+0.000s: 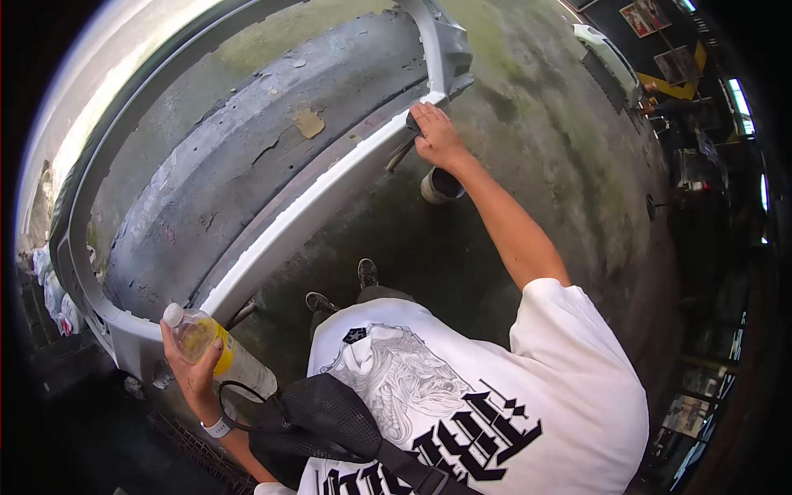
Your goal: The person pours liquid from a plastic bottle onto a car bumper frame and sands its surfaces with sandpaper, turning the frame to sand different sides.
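Observation:
A pale grey car bumper (pixel 309 191) stretches diagonally in front of me, its ends curving away toward the far side. At the lower left my left hand (pixel 191 367) is wrapped round a clear plastic bottle (pixel 247 369) with a white cap and a yellow label. The bottle is tilted, close to the bumper's near left corner. My right hand (pixel 440 136) rests at the bumper's right corner, fingers closed over a small dark pad (pixel 412 122) against the surface. Most of that pad is hidden under the fingers, so its exact kind is unclear.
Inside the bumper's curve lies a worn grey slab (pixel 194 157) with peeling patches. A round container (pixel 441 186) stands on the floor below my right forearm. Metal stand legs show under the bumper. White bags (pixel 56 293) lie at far left; dark shelving and clutter line the right.

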The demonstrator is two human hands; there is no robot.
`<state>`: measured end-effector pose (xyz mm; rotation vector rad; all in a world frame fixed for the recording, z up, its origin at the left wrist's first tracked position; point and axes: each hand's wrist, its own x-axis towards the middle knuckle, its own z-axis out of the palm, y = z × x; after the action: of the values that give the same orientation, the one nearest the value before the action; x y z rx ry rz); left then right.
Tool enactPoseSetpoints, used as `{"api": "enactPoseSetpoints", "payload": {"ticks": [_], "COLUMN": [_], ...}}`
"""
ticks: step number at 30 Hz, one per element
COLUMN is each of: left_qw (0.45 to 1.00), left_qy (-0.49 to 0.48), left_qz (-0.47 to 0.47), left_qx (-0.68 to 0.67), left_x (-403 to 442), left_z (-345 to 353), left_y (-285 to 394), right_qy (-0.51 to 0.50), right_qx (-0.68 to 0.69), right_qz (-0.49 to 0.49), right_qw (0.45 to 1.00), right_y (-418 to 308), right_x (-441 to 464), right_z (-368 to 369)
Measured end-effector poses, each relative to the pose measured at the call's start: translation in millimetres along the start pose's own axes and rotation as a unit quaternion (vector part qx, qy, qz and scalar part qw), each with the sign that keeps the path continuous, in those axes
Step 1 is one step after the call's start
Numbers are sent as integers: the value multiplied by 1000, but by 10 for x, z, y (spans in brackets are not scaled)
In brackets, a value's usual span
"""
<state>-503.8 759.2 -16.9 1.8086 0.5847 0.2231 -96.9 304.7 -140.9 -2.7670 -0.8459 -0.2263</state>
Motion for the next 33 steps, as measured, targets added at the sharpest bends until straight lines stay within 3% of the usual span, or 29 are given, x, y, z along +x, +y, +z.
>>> {"api": "enactPoseSetpoints", "payload": {"ticks": [2, 3, 5, 6, 8, 9, 11, 12, 14, 22, 24, 26, 30, 33], "left_qw": [1000, 1000, 999, 999, 999, 1000, 1000, 1000, 999, 988, 931, 878, 764, 706], "left_qy": [-5, -4, -28, -33, -22, -16, -11, -8, -17, -125, -245, -321, -487, -525], "left_qz": [-5, -8, 6, 2, 22, 9, 16, 21, 31, 93, 221, 298, 367, 437], "left_qx": [1, -9, -26, -25, -21, -17, -20, -22, -23, 6, 155, 195, 210, 186], "left_x": [-17, -24, -29, -37, -41, -54, -71, -82, -106, 14, 131, 240, 381, 445], "left_z": [155, 239, 302, 366, 503, 545, 648, 690, 782, 1475, 1712, 2004, 2552, 2928], "left_y": [65, 98, 1, 3, 16, -6, -37, -44, -2, 532, 759, 1033, 1488, 1576], "right_qy": [14, 10, -10, -23, 80, 80, 133, 133, 135, 151, 155, 160, 180, 172], "right_qx": [148, 150, 434, 558, 598, 598, 779, 780, 872, 916, 921, 924, 929, 930], "right_qz": [-25, -23, 160, 259, 296, 296, 260, 259, 242, 247, 258, 276, 267, 276], "right_qw": [988, 988, 886, 788, 740, 740, 554, 555, 404, 277, 248, 210, 181, 169], "right_y": [-222, -304, -483, -513, -354, -212, 10, 69, 65, 161, 209, 249, 262, 311], "right_x": [-41, -29, 6, 53, 130, 187, 262, 284, 350, 363, 361, 368, 366, 410], "right_z": [28, -58, -343, -462, -390, -327, -182, -175, -358, -604, -602, -549, -479, -379]}}
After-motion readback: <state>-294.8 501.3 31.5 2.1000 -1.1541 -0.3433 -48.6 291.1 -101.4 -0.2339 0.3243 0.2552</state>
